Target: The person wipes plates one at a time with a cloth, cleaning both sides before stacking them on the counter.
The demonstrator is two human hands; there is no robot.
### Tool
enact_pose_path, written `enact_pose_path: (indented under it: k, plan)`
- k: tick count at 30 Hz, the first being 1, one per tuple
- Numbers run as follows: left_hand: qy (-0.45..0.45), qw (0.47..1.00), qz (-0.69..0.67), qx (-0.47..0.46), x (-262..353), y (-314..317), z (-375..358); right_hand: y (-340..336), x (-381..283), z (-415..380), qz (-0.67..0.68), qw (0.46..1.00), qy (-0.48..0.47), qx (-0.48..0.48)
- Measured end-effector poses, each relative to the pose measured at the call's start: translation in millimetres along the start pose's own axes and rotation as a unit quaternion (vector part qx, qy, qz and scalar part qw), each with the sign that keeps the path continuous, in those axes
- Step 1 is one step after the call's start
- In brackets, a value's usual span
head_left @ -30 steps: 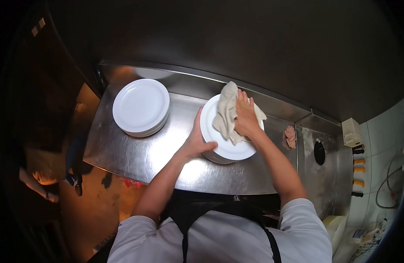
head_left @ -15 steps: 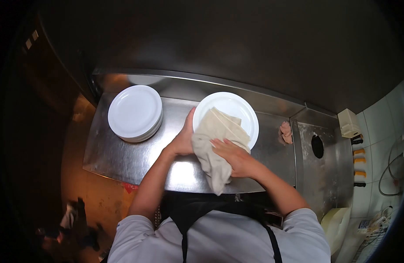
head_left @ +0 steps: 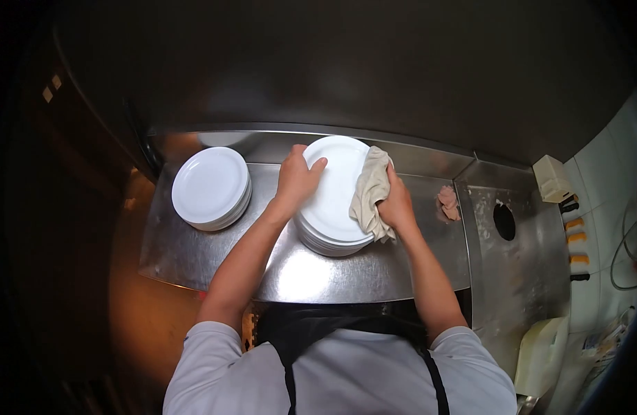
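Steel counter (head_left: 187, 257) gleams beneath a stack (head_left: 335, 247) of white plates, where the left hand (head_left: 299, 181) grips the top plate (head_left: 334, 197) at its left rim and the right hand (head_left: 396, 204) clutches a beige cloth (head_left: 370, 192) against its right edge. Another stack (head_left: 210, 185) stands apart, left; a pink rag (head_left: 448, 203) lies right.

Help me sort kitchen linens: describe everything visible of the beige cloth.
The cloth is pale beige and limp, fabric by its look, bunched into creases. It lies over the right side of the top plate, its lower end past the rim. The right hand grips its outer side; part is hidden there.
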State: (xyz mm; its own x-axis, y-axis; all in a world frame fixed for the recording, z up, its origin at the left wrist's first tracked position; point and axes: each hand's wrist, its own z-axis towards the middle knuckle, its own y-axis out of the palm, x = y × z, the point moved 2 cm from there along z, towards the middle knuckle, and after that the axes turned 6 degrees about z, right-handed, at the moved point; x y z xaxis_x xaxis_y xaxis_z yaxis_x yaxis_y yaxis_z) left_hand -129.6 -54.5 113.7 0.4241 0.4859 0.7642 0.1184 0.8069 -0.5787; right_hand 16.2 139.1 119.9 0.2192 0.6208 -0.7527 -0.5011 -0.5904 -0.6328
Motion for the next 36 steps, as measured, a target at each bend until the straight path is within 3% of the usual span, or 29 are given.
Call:
enact_pose_path:
  k: [3,5,8,12,16,17,20,24,27,30,36]
  plan:
    - [-0.047,0.998,-0.039,-0.019,20.6,-10.1,-1.1,-10.6,10.9,14.3,0.106,0.99,-0.033,0.087]
    - [-0.029,0.998,-0.061,-0.015,20.2,-9.2,3.0,-18.6,17.1,23.3,0.2,0.967,-0.081,0.138]
    - [-0.022,0.985,-0.171,-0.027,12.2,1.6,4.6,-58.7,-16.1,21.6,0.376,0.918,-0.103,0.076]
    - [0.029,0.957,-0.275,-0.092,39.0,28.5,-16.3,-59.6,-36.0,22.1,0.48,0.874,-0.078,0.006]
    - [0.029,0.923,-0.382,0.04,60.8,32.3,-20.2,18.2,0.0,-12.5,0.552,0.833,0.002,0.044]
    - [-0.023,0.913,-0.406,0.033,50.7,25.9,-15.7,30.3,2.5,-25.4,0.555,0.829,0.004,0.065]
    - [-0.021,0.933,-0.354,0.064,18.7,-11.1,-1.2,16.2,-18.3,-58.5,0.511,0.847,-0.07,0.126]
    - [-0.015,0.954,-0.291,-0.065,6.9,-24.1,-13.3,-44.2,-62.9,-33.4,0.437,0.874,-0.177,0.117]
    - [0.042,0.95,-0.265,-0.159,22.8,-13.5,-35.0,-27.5,-56.5,1.0,0.486,0.867,-0.106,0.041]
    - [0.021,0.911,-0.369,-0.181,36.9,-10.3,-42.1,33.6,-29.8,-13.2,0.55,0.835,-0.01,0.011]
    - [-0.055,0.947,-0.31,0.068,7.3,-34.2,-5.2,93.0,-13.7,-71.1,0.592,0.799,0.059,0.08]
